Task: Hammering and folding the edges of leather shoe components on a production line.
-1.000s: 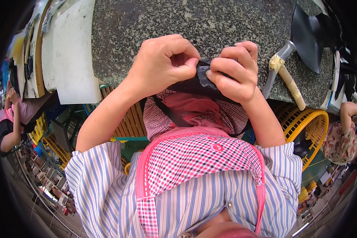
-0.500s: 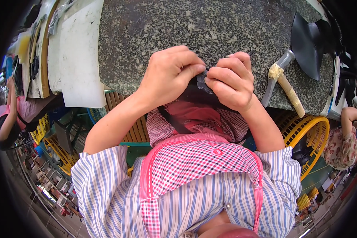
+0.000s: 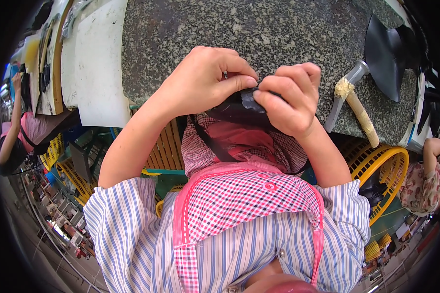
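Note:
Both my hands work at the near edge of a speckled granite slab, fingertips almost meeting. Between them is a floppy black piece, smooth like leather, with a dull grey-black patch on its upper edge. My left hand pinches that edge between thumb and forefinger. Closed on the same edge, my right hand presses its thumb onto the grey patch, the other fingers curled. The rest of the piece hangs over the slab's edge towards my lap, and my fingers hide part of it.
Right of my hands lies a hammer with a wooden handle and yellowish wrapping at its head. A curved black sheet lies beyond it. A white board borders the slab on the left. Below right stands a yellow basket; people sit at both sides.
My left hand has risen slightly and its fingers arch more. The right hand has shifted a little to the right. More of the black piece shows below my fingers.

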The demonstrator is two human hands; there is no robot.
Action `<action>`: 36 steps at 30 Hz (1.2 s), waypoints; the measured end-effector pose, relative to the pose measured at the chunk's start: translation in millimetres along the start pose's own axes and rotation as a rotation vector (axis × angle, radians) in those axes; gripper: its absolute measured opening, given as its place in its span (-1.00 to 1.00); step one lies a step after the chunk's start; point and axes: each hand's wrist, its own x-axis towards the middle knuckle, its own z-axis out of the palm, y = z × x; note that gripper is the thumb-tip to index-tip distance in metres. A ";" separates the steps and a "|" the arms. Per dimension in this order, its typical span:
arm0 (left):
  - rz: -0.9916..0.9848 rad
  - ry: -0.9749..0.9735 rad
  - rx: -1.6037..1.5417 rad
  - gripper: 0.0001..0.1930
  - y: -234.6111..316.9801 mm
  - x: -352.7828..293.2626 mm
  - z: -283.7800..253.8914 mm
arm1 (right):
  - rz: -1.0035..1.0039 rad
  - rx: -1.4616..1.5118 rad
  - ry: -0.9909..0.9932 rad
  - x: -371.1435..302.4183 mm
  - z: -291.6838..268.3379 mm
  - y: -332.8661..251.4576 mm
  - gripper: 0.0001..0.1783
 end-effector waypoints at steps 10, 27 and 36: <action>-0.004 0.215 0.200 -0.89 -11.5 2.8 18.5 | 0.006 0.072 -0.054 -2.0 -0.2 -1.6 -0.84; 0.011 0.177 0.270 -0.92 -5.4 0.9 28.1 | -0.048 0.108 -0.084 -5.3 -2.3 -3.1 -0.82; -0.139 0.043 0.138 -0.89 -10.9 4.1 11.4 | -0.072 0.148 -0.140 -1.6 2.9 -0.5 -0.78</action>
